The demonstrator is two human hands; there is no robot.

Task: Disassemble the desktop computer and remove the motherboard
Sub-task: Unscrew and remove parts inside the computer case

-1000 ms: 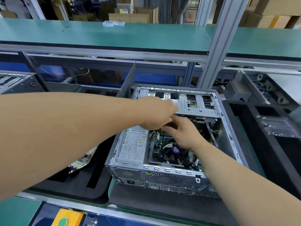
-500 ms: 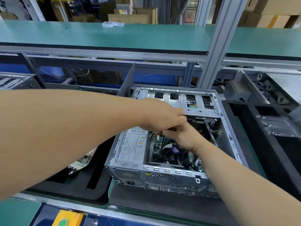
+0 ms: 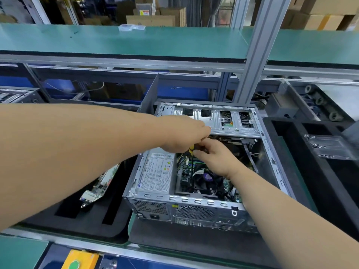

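Head view: motherboard [image 3: 191, 167] low inside computer case [image 3: 194, 200], beside power supply [image 3: 155, 171]. Left hand [image 3: 182, 134] and right hand [image 3: 215, 156] grip screwdriver [image 3: 191, 149] above it. Board probably stiff, fragile; hold by edges.

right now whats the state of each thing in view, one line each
computer case: side panel off, lying on its side
motherboard: still inside the case
screwdriver: gripped, shaft pointing down into the case
left hand: fingers curled round the screwdriver handle
right hand: touching the screwdriver, grip unclear
loose circuit board: lying in the black foam tray
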